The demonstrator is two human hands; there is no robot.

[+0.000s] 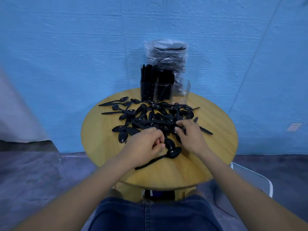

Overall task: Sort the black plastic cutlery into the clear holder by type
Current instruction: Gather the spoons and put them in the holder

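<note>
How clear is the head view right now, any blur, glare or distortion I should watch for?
Head view: wide-angle bending curves the wall seams and stretches the forearms; soft blur on the left hand and right hand; black spoon pile merges into one dark mass; glare on the plastic bag and clear holder; table evenly lit.

I am seeing no readable text, labels, brands or numbers anywhere; nothing on the holder (164, 90), the bag (168, 57) or the tabletop (208, 155) is showing lettering.
</note>
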